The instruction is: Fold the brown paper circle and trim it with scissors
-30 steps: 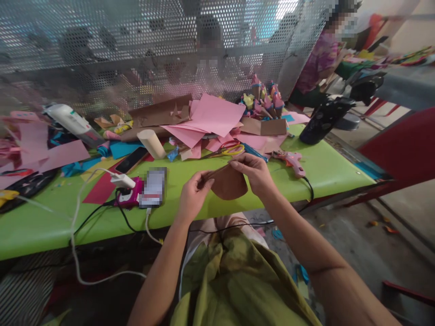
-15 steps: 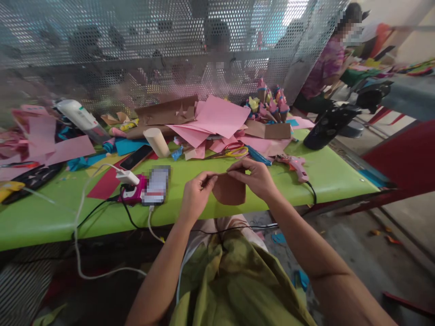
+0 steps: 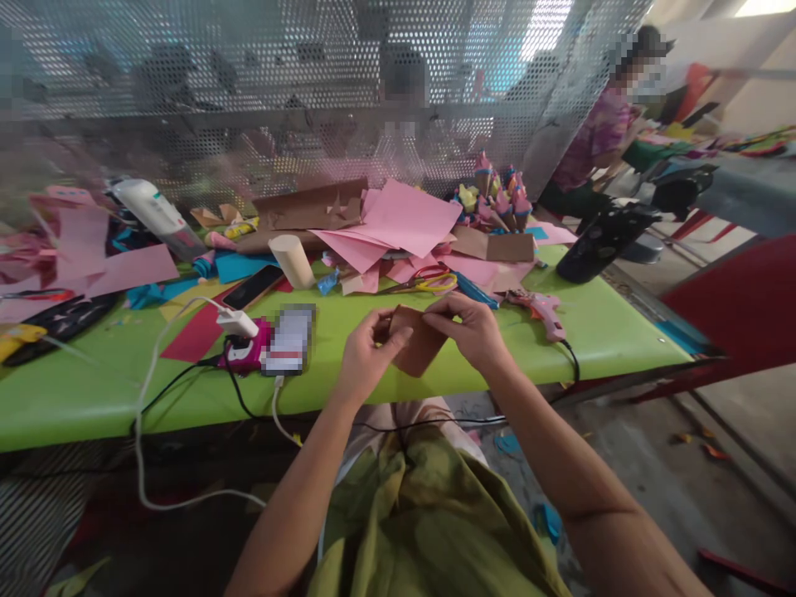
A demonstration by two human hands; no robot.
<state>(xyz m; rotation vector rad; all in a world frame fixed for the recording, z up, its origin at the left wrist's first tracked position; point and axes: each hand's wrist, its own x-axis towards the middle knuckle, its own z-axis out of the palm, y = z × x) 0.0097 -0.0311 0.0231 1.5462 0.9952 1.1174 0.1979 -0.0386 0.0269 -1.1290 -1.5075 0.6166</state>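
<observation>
Between my two hands, just above the front of the green table (image 3: 348, 375), is a small piece of brown paper (image 3: 418, 344). My left hand (image 3: 371, 347) pinches its left side, thumb lying across the front. At the upper right edge, the fingertips of my right hand (image 3: 468, 325) grip the paper. The sheet looks bent or curled, though its back side is hidden. Beyond my right hand lie scissors with red and yellow handles (image 3: 439, 282) and a blue tool (image 3: 476, 290). A pink glue gun (image 3: 544, 313) rests to the right.
Pink paper sheets (image 3: 410, 217) and brown paper (image 3: 311, 206) pile up at the back, beside small paper cones (image 3: 497, 195). A cardboard tube (image 3: 292, 261), phone (image 3: 289, 338) and magenta power adapter (image 3: 252, 348) with cables stand left. A dark bottle (image 3: 600, 245) leans right; a person (image 3: 600, 133) sits beyond.
The brown paper has turned from a wide, flat position to a tilted, narrower one. My left thumb has moved further across its front.
</observation>
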